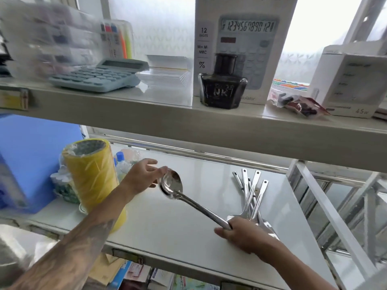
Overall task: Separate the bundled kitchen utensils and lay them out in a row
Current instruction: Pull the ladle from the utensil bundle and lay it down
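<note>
A steel serving spoon (188, 200) slants above the white lower shelf (167, 227), bowl up and to the left. My right hand (240, 233) grips the end of its handle. My left hand (142, 176) pinches the rim of the spoon's bowl with thumb and fingertips. To the right, a bunch of several steel utensils (252, 195) lies on the shelf, handles fanned toward the back. Their heads are partly hidden behind my right hand.
A tall yellow tape stack (92, 181) and a small bottle (122, 164) stand left of my left hand, beside a blue box (31, 160). The upper shelf (146, 114) carries calculators, an ink bottle (223, 88) and boxes. A metal rack frame (335, 216) stands at right.
</note>
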